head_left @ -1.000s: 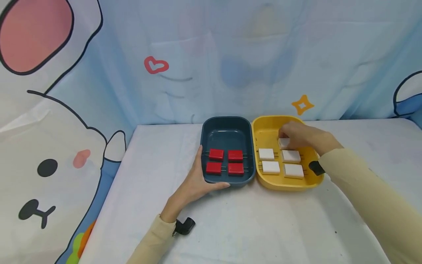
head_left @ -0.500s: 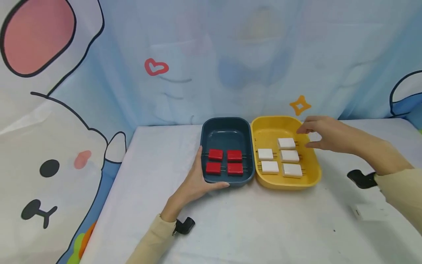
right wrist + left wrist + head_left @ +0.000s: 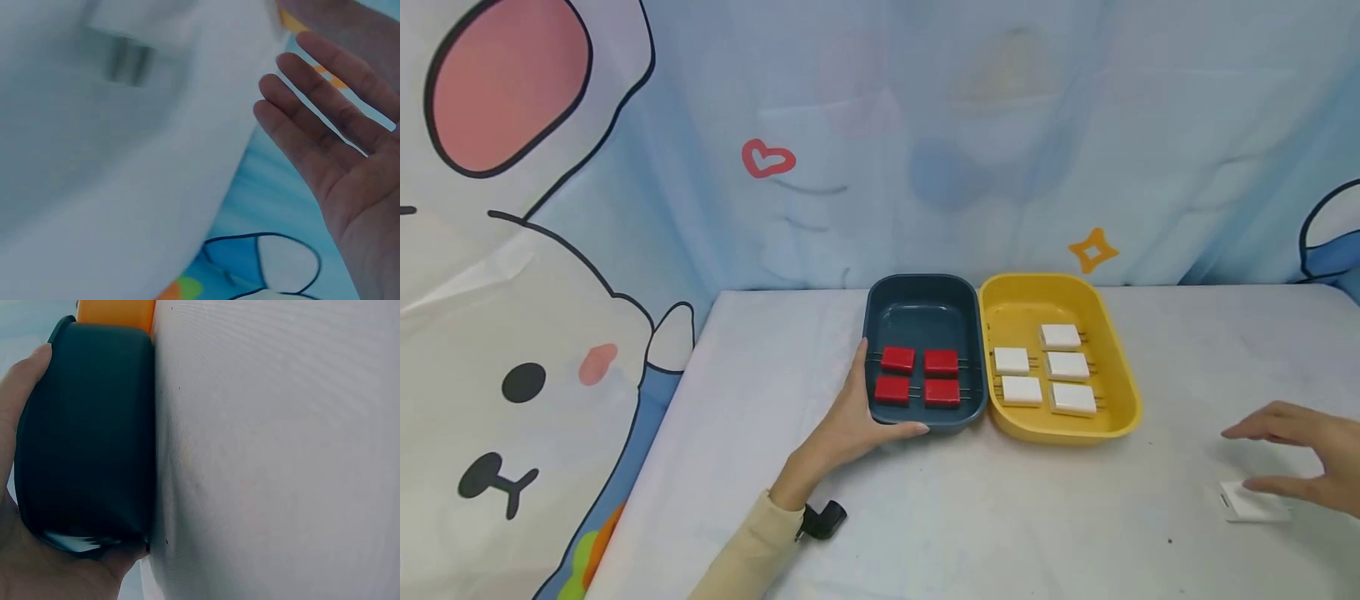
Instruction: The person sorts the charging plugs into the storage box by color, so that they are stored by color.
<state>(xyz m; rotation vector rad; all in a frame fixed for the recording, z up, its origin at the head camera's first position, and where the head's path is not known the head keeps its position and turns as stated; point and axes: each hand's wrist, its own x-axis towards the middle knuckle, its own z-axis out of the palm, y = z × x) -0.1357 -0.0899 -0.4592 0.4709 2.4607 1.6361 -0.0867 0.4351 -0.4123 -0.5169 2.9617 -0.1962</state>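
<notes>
My left hand [image 3: 848, 421] holds the near left corner of a dark blue tray [image 3: 925, 292], thumb along its front wall and fingers by its left side. In it lie several red chargers [image 3: 942, 392] with metal prongs. Touching that tray's right side is a yellow tray [image 3: 1097, 429] with several white chargers [image 3: 1073, 399] in two columns. At far right my right hand [image 3: 1318, 454] hovers, holding nothing, thumb and fingers spread apart. A loose white charger [image 3: 1251, 503] lies beneath its thumb; the right wrist view shows its two blurred prongs [image 3: 129, 61].
Both trays stand at the back of a table with a white cloth [image 3: 1037, 517]. A blue printed curtain [image 3: 880, 167] hangs right behind them, with a cartoon animal figure [image 3: 527, 400] at the left. A black wrist camera [image 3: 823, 521] sits on the left wrist.
My right hand has let go of a white charger in the yellow tray's right column and moved right and toward me, over the loose charger. The left hand has stayed at the blue tray.
</notes>
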